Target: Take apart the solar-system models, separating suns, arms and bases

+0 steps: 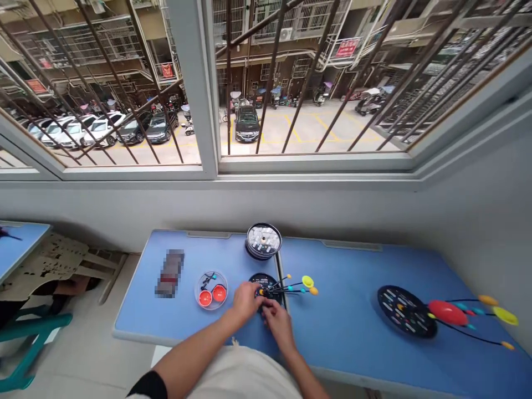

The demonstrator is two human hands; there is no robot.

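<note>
My left hand (248, 302) and my right hand (278, 325) grip a black round disc (268, 285) from its near side, hiding much of it. Thin dark rods fan out from the disc to the right, tipped with yellow, orange and teal beads (307, 282). Left of my hands, a clear round dish (211, 290) holds red half-shells and dark parts. Behind the disc lies a round stack of dark lids with white pieces (263, 241). A similar black disc (406, 311) at the table's right carries a red oval body (448, 312) and longer rods with coloured tips.
All this lies on a blue table (332, 266) against a grey wall, below a barred window (311, 83) overlooking parked cars. A pixelated dark object (169, 272) lies at the table's left. A second blue table (20, 246) and a teal-legged chair (37, 338) stand further left.
</note>
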